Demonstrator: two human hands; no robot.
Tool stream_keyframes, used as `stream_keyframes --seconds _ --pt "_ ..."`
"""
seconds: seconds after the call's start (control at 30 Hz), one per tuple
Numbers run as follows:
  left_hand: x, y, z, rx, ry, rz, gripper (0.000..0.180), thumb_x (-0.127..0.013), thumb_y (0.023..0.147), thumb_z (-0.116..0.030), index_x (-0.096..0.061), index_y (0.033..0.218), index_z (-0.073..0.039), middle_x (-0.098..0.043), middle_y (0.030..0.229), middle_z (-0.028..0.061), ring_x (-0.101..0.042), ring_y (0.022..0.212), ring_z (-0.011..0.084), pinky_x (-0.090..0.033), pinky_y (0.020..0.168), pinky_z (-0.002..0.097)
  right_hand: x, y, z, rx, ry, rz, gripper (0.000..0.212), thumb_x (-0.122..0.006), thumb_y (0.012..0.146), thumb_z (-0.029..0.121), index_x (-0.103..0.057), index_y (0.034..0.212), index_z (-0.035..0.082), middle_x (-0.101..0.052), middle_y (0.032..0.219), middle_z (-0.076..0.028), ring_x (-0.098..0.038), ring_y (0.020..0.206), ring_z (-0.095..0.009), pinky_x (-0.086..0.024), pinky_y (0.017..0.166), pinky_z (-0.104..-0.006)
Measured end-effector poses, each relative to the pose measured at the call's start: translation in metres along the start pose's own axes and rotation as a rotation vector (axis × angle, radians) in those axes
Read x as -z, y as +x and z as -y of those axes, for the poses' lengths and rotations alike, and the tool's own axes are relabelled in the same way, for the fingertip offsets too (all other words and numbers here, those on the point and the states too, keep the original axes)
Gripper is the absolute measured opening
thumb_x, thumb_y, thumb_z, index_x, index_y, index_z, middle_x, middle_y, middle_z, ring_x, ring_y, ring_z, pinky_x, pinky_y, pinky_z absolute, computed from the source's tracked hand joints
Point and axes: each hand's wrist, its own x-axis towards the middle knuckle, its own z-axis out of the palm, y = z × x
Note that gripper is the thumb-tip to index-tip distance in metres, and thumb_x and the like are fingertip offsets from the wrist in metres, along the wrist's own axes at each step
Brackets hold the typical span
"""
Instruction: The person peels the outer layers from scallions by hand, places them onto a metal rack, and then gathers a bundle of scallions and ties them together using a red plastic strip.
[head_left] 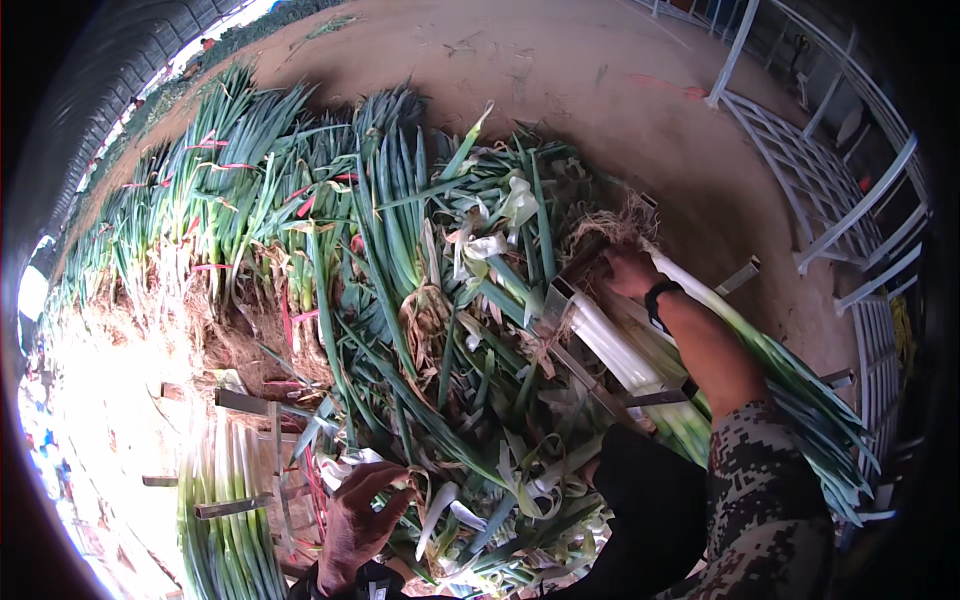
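Note:
My right hand, with a dark band at the wrist, reaches to the far end of a metal rack. Its fingers curl down beside a clump of dry roots; their tips are hidden. Thick white green onion stalks lie in this rack, and more long green onions stretch past the right side of my forearm. At the lower left, my left hand hovers over stripped leaves, its fingers loosely bent and apart. I see nothing held in it. Pale peeled leaves lie beside it.
Bundles of green onions tied with red strips stand at the far left. Loose leaves heap across the middle. A second rack holds trimmed green onions at the lower left. White metal railings stand far right.

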Motion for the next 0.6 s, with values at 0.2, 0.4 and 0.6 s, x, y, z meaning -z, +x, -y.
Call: stream_keyframes --seconds 0.2,0.4,0.6 --pt "-0.006 0.0 0.007 -0.048 -0.008 0.121 0.029 -0.08 0.079 -0.013 -0.069 0.105 -0.006 -0.07 0.103 0.011 -0.07 0.092 0.0286 -0.055 0.078 0.0366 0.004 0.009 -0.02 -0.032 0.117 0.12 0.037 -0.066 0.081 0.028 -0.068 0.11 0.006 -0.069 0.103 -0.022 -0.067 0.097 -0.039 -0.052 0.087 -0.0459" --pt "0.002 -0.011 0.0 -0.08 0.049 0.133 0.033 -0.081 0.077 -0.014 -0.069 0.107 -0.007 -0.07 0.104 0.0099 -0.07 0.092 0.0285 -0.055 0.078 0.0367 0.021 0.009 -0.011 -0.335 0.554 -0.29 0.043 -0.073 0.077 0.033 -0.07 0.115 0.013 -0.072 0.104 -0.017 -0.068 0.097 -0.035 -0.052 0.091 -0.0451" --pt "-0.002 -0.007 0.003 -0.047 0.046 0.14 0.034 -0.081 0.077 -0.015 -0.069 0.107 -0.008 -0.07 0.104 0.0097 -0.069 0.092 0.0286 -0.055 0.079 0.0371 0.006 0.026 -0.037 -0.446 0.827 -0.32 0.056 -0.078 0.077 0.03 -0.059 0.117 -0.004 -0.071 0.097 -0.015 -0.069 0.082 -0.027 -0.054 0.081 -0.0399"
